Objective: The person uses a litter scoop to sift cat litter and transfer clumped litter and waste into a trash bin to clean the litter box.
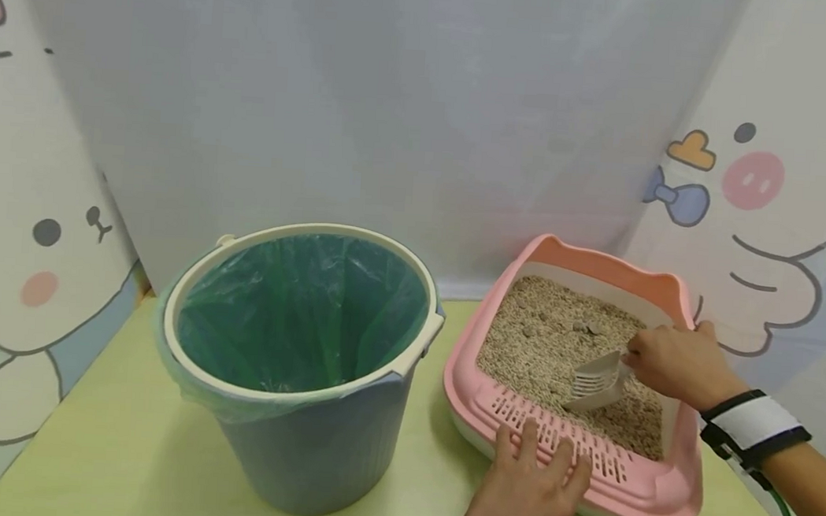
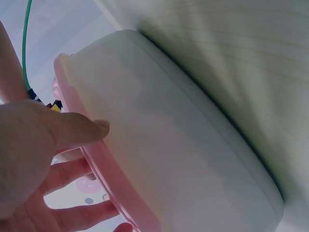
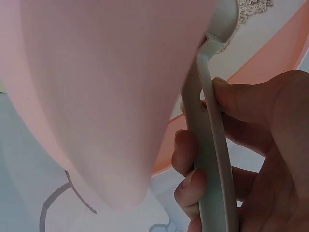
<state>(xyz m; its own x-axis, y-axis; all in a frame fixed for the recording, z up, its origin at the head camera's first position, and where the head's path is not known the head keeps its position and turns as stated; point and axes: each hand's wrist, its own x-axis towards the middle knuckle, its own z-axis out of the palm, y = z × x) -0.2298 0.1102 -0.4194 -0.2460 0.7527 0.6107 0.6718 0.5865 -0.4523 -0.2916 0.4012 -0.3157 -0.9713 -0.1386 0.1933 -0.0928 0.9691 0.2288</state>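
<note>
At the right of the frame, my right hand (image 1: 683,365) grips the scoop (image 1: 602,396), its slotted head down at the litter (image 1: 538,352) (whether it has dug in, I can't tell). My left hand (image 1: 526,490), low and right of centre, pinches the near rim of the pink litter box (image 1: 461,371). I'd slide the head shallowly under the clumps (image 1: 586,328), then shake gently so loose grains drop through. The box sits on a yellow-green table (image 1: 110,445), right of a bag-lined bin (image 1: 315,457); behind hangs a pale curtain (image 1: 337,111), with cartoon animals (image 1: 753,180) at both sides.
</note>
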